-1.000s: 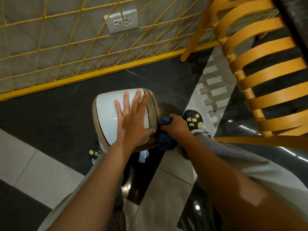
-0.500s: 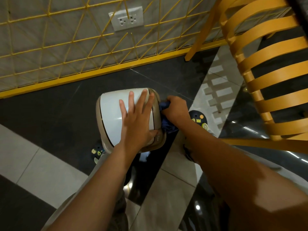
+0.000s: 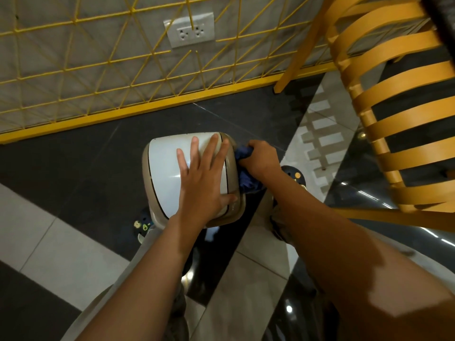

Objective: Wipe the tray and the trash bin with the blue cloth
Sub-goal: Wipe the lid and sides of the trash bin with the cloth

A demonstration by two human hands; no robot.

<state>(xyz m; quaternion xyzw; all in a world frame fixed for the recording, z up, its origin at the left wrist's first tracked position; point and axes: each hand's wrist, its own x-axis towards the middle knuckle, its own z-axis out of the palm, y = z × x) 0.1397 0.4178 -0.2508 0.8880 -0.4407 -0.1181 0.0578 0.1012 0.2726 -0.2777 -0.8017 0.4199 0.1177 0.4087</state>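
Observation:
The trash bin (image 3: 165, 168), beige with a white lid, stands on the dark floor between my feet. My left hand (image 3: 204, 178) lies flat on the lid, fingers spread, pressing down on it. My right hand (image 3: 261, 159) grips the bunched blue cloth (image 3: 246, 178) and holds it against the bin's right side, near the far top corner. Part of the cloth hangs below my hand. No tray is in view.
A yellow wire fence (image 3: 123, 70) with a yellow base rail runs along the wall behind the bin, with a wall socket (image 3: 189, 29) above. A yellow slatted chair (image 3: 398, 107) stands at the right. My dark shoes (image 3: 294, 174) flank the bin.
My right hand has slid the blue cloth along the bin's right side, from the near lower corner up toward the far top corner. My left hand has stayed flat on the lid.

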